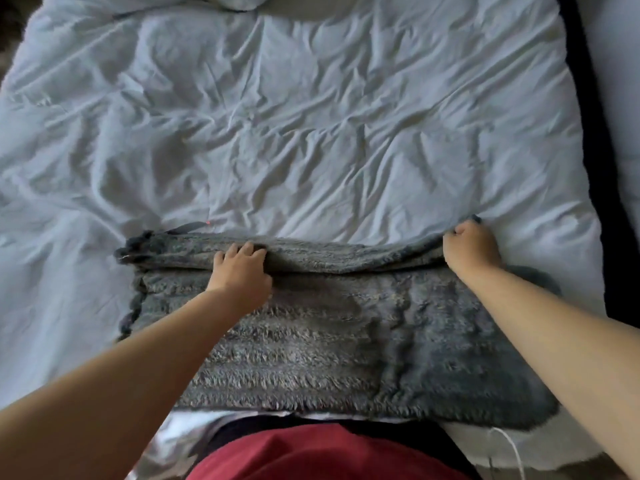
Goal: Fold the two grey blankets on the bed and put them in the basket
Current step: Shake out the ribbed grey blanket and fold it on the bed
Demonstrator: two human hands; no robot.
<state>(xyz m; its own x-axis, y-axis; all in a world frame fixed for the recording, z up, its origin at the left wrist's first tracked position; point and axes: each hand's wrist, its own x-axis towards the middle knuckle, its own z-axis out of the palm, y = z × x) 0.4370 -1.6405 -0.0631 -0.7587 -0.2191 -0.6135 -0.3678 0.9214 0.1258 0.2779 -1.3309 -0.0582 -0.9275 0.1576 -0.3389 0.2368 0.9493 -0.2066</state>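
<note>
A fuzzy grey blanket [332, 344] lies spread across the near edge of the bed, with its far edge doubled over into a long fold. My left hand [242, 271] grips that fold near its middle-left, fingers curled over the fabric. My right hand [471, 247] pinches the far right corner of the blanket, slightly raised off the duvet. A second grey blanket and the basket are not in view.
The bed is covered by a wrinkled white duvet [294, 116], with white pillows [239, 0] at the far end. A dark gap [602, 168] runs along the bed's right side. A thin white cable [509, 445] hangs near my red clothing.
</note>
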